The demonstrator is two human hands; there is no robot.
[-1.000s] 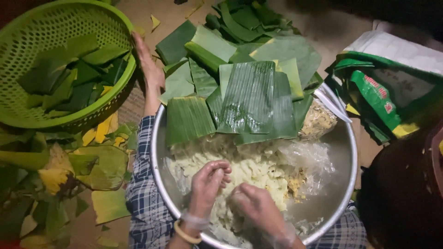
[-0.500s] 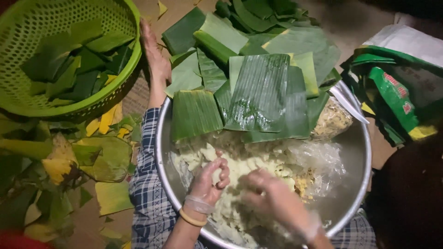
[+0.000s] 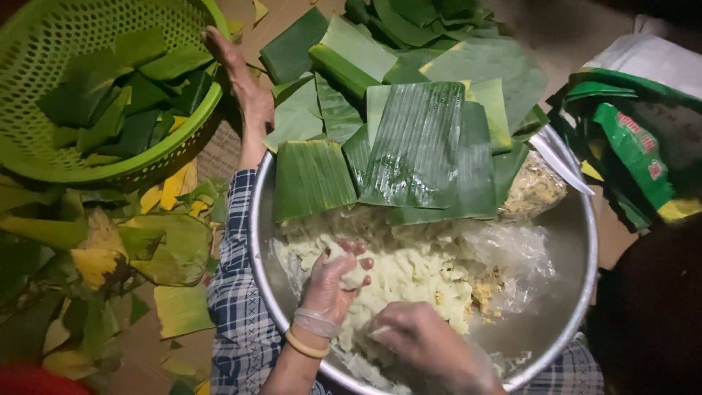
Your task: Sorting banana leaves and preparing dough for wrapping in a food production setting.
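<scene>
A wide metal bowl (image 3: pixel 578 219) holds pale, lumpy white mash (image 3: pixel 417 263). Cut banana leaf pieces (image 3: pixel 417 146) lie stacked over its far rim. My left hand (image 3: pixel 333 285), in a thin clear glove with a yellow band at the wrist, is closed around a lump of the mash above the bowl's near left side. My right hand (image 3: pixel 428 340), also gloved and blurred, rests low in the mash at the near rim with its fingertips pushed into it. What its fingers hold is hidden.
A green plastic basket (image 3: pixel 44 153) of leaf pieces stands at the far left. A bare foot (image 3: pixel 245 91) and checked trouser leg (image 3: pixel 238 292) lie beside the bowl. Leaf scraps (image 3: pixel 146 249) cover the floor on the left. A green and white bag (image 3: pixel 629 139) sits at the right.
My left hand has lifted and closed on a lump of mash. My right hand has slid toward the near rim, closer to the left one.
</scene>
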